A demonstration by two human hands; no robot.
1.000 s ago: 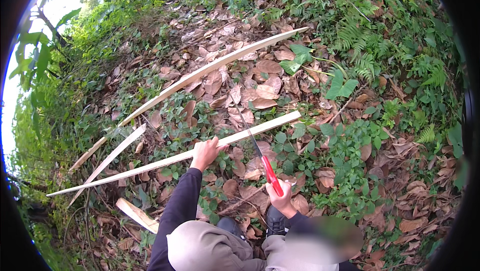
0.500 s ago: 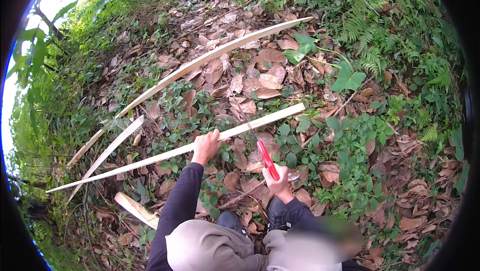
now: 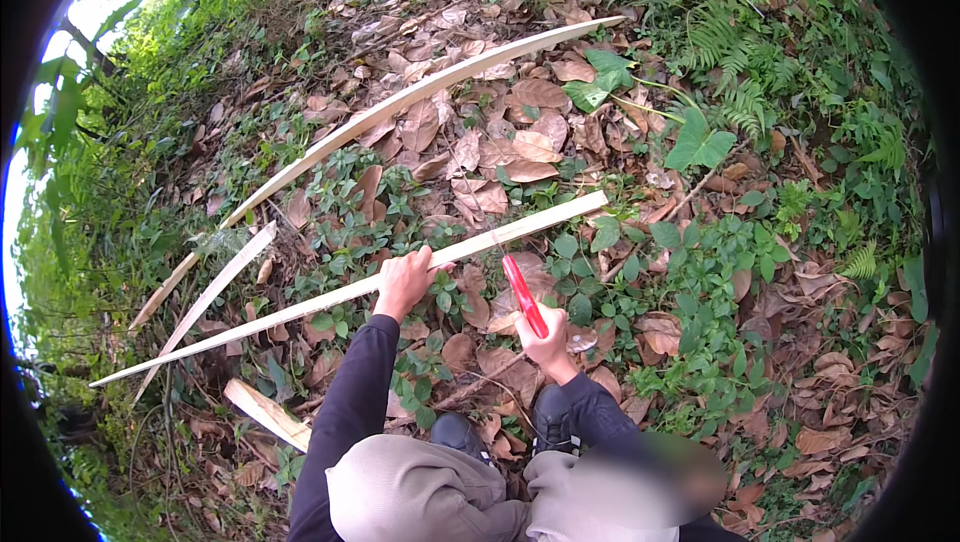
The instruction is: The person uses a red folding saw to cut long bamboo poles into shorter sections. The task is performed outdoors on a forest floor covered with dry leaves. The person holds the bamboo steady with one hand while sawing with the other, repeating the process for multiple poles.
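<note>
A long pale wooden strip (image 3: 300, 314) slants across the ground in front of me, its right end raised farther away than its left tip. My left hand (image 3: 404, 280) is closed around it near the middle, fingers over its far edge. Just right of that, a hand saw with a red handle (image 3: 524, 292) crosses the strip, its thin blade against the wood. My right hand (image 3: 546, 338) grips the lower end of that handle. The far part of the blade blends into the brown leaves, and any cut is too small to make out.
Beyond lies a longer, curved pale strip (image 3: 400, 100). A shorter strip (image 3: 215, 287) passes near the held one's left end, and a thick wood piece (image 3: 265, 410) rests by my left forearm. Dry leaves, low green plants and ferns (image 3: 720, 57) cover the ground. My shoes (image 3: 553, 420) are close below.
The saw and my right hand have slid a little away from me across the strip. My left hand keeps its hold at the same place. The view has shifted slightly.
</note>
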